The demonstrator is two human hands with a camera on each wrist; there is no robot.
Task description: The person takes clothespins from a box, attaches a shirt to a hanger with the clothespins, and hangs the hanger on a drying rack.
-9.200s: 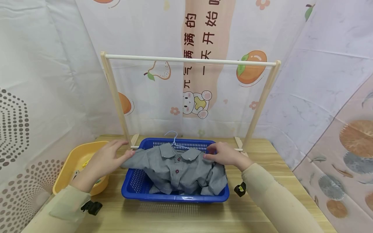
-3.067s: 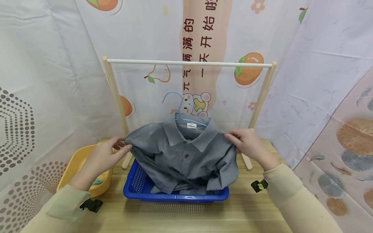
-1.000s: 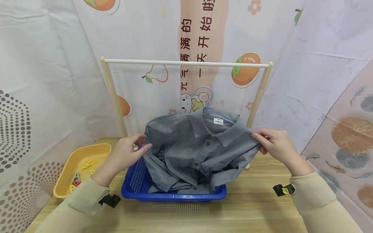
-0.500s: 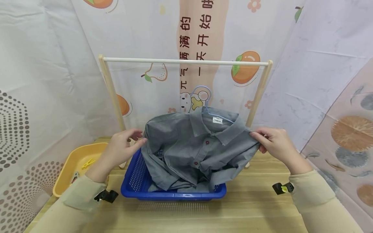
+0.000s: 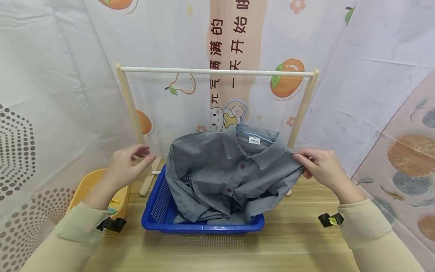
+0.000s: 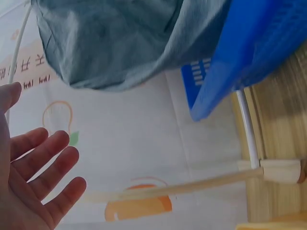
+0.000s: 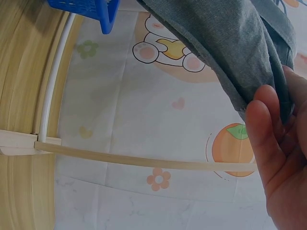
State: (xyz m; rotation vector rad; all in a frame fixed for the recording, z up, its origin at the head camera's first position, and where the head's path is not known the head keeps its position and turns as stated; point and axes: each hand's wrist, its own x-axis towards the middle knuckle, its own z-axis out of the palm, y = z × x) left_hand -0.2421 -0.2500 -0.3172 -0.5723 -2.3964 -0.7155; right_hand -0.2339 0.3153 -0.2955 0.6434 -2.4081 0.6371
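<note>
A grey button-up shirt (image 5: 210, 170) with a pointed collar is on a light blue hanger (image 5: 242, 113), its hook rising above the neckline. My right hand (image 5: 317, 166) pinches the shirt at its right shoulder; in the right wrist view the cloth (image 7: 240, 52) runs between thumb and fingers. The shirt's lower part lies in a blue perforated basket (image 5: 207, 228). My left hand (image 5: 127, 164) is apart from the shirt, left of it and near the rack's left post. In the left wrist view that left hand (image 6: 38, 167) has loosely bent fingers with nothing in them.
Behind the basket stands a wooden rack with a white top rail (image 5: 217, 71) and two posts. A yellow tub (image 5: 90, 181) holding small clips sits on the left, partly hidden by the left forearm. All stand on a wood-grain table (image 5: 190, 257) before a printed curtain.
The shirt was lifted partly out of the basket, then swung right. My left hand has since let go and moved left, away from the shirt; the right hand keeps its pinch.
</note>
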